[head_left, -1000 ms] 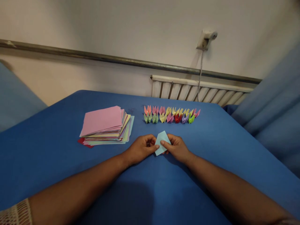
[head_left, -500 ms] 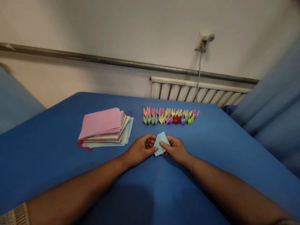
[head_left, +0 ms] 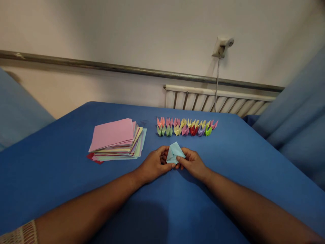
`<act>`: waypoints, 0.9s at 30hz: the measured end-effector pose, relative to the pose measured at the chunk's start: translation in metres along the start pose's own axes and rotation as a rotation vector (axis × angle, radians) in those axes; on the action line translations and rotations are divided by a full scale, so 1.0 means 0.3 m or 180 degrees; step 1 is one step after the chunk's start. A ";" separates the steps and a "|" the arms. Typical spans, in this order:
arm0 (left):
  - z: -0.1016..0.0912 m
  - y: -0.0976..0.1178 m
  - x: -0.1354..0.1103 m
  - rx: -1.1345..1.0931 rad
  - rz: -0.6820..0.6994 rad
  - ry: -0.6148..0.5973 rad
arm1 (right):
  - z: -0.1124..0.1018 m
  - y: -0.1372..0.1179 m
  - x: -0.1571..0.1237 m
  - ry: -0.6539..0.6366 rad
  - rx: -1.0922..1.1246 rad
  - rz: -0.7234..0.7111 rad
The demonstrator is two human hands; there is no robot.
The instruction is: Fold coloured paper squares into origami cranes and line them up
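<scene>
A small light blue folded paper (head_left: 174, 152) is held just above the blue table (head_left: 228, 162), in the middle. My left hand (head_left: 154, 164) pinches its left lower edge with curled fingers. My right hand (head_left: 192, 163) grips its right lower edge, thumb on top. The paper's point faces away from me and a fold stands up along its left side. Behind it stand two rows of several small folded paper pieces (head_left: 186, 126) in pink, yellow, green, red and purple.
A stack of coloured square paper sheets (head_left: 116, 139), pink on top, lies left of my hands. A metal rail (head_left: 101, 66), a white slatted rack (head_left: 218, 98) and a wall socket with a cable (head_left: 221, 45) are behind the table. Blue cloth (head_left: 299, 115) hangs at right.
The blue paper's lower part has been folded up between my fingers, so it looks shorter and its left flap stands up. Both hands stayed in place around it.
</scene>
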State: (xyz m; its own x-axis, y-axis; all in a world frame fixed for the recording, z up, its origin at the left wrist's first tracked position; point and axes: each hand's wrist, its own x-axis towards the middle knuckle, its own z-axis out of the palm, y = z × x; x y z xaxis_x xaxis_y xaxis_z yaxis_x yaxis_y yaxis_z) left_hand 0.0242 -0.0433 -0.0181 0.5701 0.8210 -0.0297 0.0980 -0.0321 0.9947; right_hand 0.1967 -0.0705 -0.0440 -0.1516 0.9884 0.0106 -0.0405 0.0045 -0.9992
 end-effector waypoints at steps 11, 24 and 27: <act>-0.048 0.003 0.018 -0.0152 -0.0149 0.0203 | -0.022 -0.002 0.008 -0.0138 -0.0023 -0.0036; -0.021 -0.005 0.015 0.0070 -0.0127 0.0282 | -0.032 -0.014 0.025 0.0140 0.0604 0.0337; -0.018 0.002 0.012 0.0181 0.0148 0.0393 | -0.030 -0.018 0.027 0.0149 0.0558 0.0316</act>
State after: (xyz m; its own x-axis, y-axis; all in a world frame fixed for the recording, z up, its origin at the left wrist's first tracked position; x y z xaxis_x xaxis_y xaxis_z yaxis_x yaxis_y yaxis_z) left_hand 0.0219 -0.0372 -0.0172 0.4708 0.8817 0.0322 0.1218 -0.1011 0.9874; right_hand 0.2047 -0.0610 -0.0390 -0.1176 0.9887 -0.0934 -0.1996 -0.1156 -0.9730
